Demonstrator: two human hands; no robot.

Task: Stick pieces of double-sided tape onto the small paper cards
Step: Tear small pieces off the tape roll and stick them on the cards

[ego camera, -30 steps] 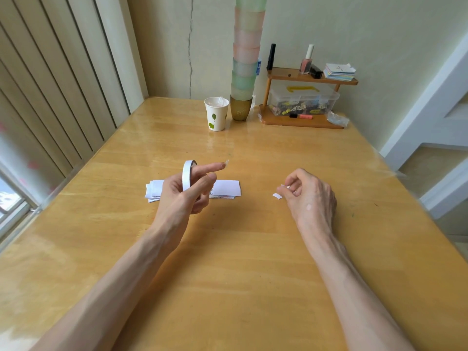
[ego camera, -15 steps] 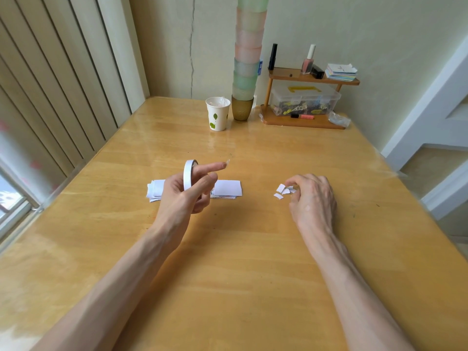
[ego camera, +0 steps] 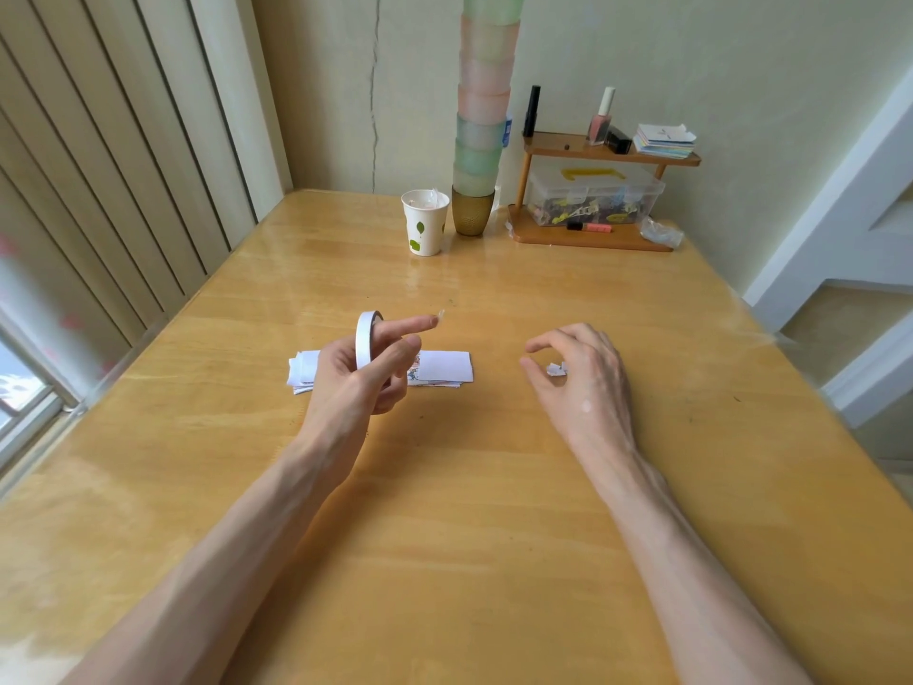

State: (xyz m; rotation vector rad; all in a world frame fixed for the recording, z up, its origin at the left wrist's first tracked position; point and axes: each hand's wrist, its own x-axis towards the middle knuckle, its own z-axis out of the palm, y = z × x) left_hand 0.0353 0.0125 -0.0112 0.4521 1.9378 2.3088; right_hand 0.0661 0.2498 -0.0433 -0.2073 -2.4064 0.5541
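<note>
My left hand point(ego camera: 363, 375) holds a white roll of double-sided tape point(ego camera: 366, 338) upright, with the index finger through its hole and the thumb against it. A small clear piece of tape point(ego camera: 441, 315) sticks to the tip of that outstretched index finger. Behind the hand, a stack of small white paper cards point(ego camera: 442, 367) lies on the table, its left end point(ego camera: 301, 370) showing past my wrist. My right hand point(ego camera: 585, 375) hovers to the right with thumb and fingers loosely curled and apart. Small white paper scraps point(ego camera: 556, 370) lie just beneath its fingers.
The wooden table point(ego camera: 469, 511) runs to the wall. At the back stand a paper cup point(ego camera: 425, 222), a tall stack of coloured cups point(ego camera: 481, 116) and a small wooden shelf point(ego camera: 593, 190) with a clear box. A blind and window line the left side.
My right hand brought a pinched scrap down to the other scraps on the table, then loosened its fingers and lifted slightly. My left hand with the tape roll stayed still.
</note>
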